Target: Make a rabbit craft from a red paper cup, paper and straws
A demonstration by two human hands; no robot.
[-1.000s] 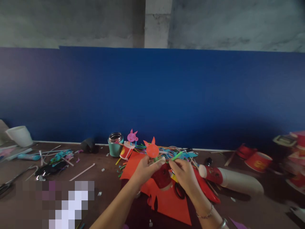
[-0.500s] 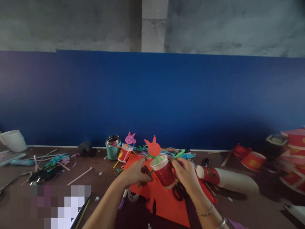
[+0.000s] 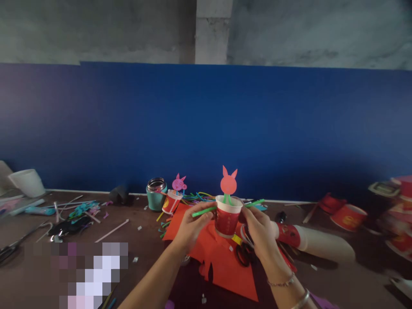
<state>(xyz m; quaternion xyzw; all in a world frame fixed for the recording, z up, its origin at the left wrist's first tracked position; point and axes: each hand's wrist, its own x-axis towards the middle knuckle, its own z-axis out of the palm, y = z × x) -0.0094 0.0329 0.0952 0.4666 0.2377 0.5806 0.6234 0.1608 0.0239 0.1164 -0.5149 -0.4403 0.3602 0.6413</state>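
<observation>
I hold a red paper cup (image 3: 227,218) upright above the table between both hands. A green straw (image 3: 203,211) runs through it crosswise, sticking out on both sides. An orange paper rabbit head (image 3: 228,183) on a green stem stands up out of the cup. My left hand (image 3: 192,226) pinches the straw's left end beside the cup. My right hand (image 3: 260,229) grips the cup's right side by the straw's other end. Orange paper (image 3: 225,266) lies under my hands.
A teal jar (image 3: 156,195) and a second cup with a pink rabbit (image 3: 174,197) stand behind. Black scissors (image 3: 243,254) lie by my right wrist. A stack of cups on its side (image 3: 309,242) and more red cups (image 3: 349,217) are at right. Straws and scraps litter the left.
The cup was tilted and low over the orange paper; now it is upright and lifted, with the rabbit head standing above its rim and the straw level across it.
</observation>
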